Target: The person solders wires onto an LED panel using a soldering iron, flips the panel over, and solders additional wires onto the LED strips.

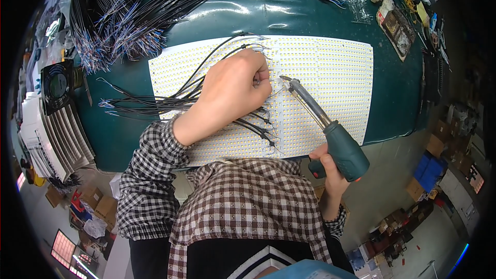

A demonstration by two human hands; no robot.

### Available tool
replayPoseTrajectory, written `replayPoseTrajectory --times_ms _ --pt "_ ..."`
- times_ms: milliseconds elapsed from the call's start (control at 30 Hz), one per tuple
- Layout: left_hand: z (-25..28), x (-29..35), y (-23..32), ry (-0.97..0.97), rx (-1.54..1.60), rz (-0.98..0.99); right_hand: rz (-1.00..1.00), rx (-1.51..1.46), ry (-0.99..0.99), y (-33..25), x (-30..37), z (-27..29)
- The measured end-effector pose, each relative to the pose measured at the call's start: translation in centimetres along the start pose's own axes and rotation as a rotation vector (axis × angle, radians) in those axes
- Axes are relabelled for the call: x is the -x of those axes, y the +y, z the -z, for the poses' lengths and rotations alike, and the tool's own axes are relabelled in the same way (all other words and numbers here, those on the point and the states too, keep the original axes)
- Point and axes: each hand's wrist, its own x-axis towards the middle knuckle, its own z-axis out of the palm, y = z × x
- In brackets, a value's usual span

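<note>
Hand soldering at a counter (222, 13) with a glossy green surface, seen from above. A broad white board (330, 88), set with rows of small yellowish elements, lies at the near side of the counter, in front of the person. The left hand (235, 83) is over the middle of the board, its fingers curled and its fingertips drawn together; whether a wire is pinched between them cannot be told. The right hand (333, 178) is clamped around the dark green handle of a soldering iron (346, 147), whose metal barrel slants up and leftward across the board. The iron's tip is just beside the left hand's fingertips; contact with the board cannot be judged. Several black cables (155, 104) pass beneath the left hand and wrist, their bared ends fanning out past the board's left edge. Far left on the counter is a large bundle of similar cables (116, 26); nearer stand a small black fan (58, 87) and a stack of pale sheets (54, 137). At far right lies a stained, shallow tray (397, 27).
</note>
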Motion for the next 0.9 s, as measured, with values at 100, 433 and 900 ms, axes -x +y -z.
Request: replayPoseTrajectory --times_ms 100,433,900 --pt "0.1 0.0 0.0 -0.013 -0.007 0.006 0.006 -0.004 0.006 -0.1 0.0 -0.1" --pt "-0.4 3.3 0.4 0.116 -0.101 -0.283 -0.007 -0.091 0.116 -0.2 -0.5 -0.1" --pt "-1.1 2.2 -0.2 0.092 -0.066 -0.148 0.037 -0.128 0.076 0.8 0.3 0.7"
